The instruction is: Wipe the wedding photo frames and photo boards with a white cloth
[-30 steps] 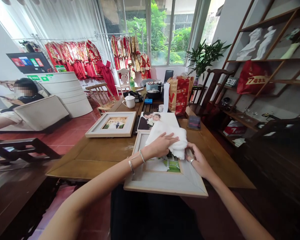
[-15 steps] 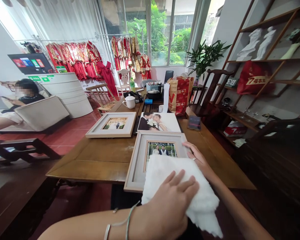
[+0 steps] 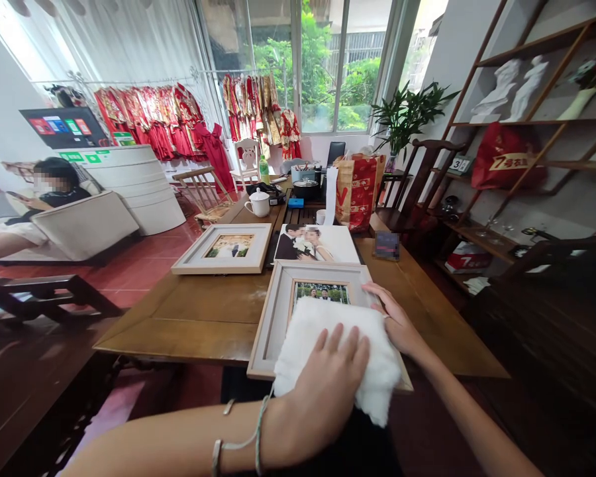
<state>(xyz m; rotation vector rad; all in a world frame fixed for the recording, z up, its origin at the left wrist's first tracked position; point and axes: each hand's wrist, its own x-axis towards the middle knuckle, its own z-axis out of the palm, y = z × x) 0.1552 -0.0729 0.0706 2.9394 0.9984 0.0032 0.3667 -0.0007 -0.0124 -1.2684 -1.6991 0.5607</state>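
Note:
A white cloth (image 3: 298,331) covers the lower part of a picture frame (image 3: 267,338) that has a pale wood rim and a grey mat. My left hand (image 3: 328,391) presses down on this cloth, fingers stretched over it and thumb out of sight. At the frame's right edge is my right hand (image 3: 397,321), which steadies the rim; its lower fingers are partly hidden. The top of a photo of two people shows above the cloth. A second picture frame (image 3: 189,262) lies flat further left, and a couple's photo panel (image 3: 342,248) is just behind the nearer frame.
On the wooden table (image 3: 198,324) stand a white lidded mug (image 3: 259,204), a red and brown paper bag (image 3: 360,192) and a small dark block (image 3: 387,245). A person (image 3: 59,192) sits on a sofa at left. Shelves (image 3: 531,122) rise at right.
My left hand and the cloth have shifted left and slightly up over the frame, covering more of the photo and baring the frame's lower right corner. My right hand stays at the edge.

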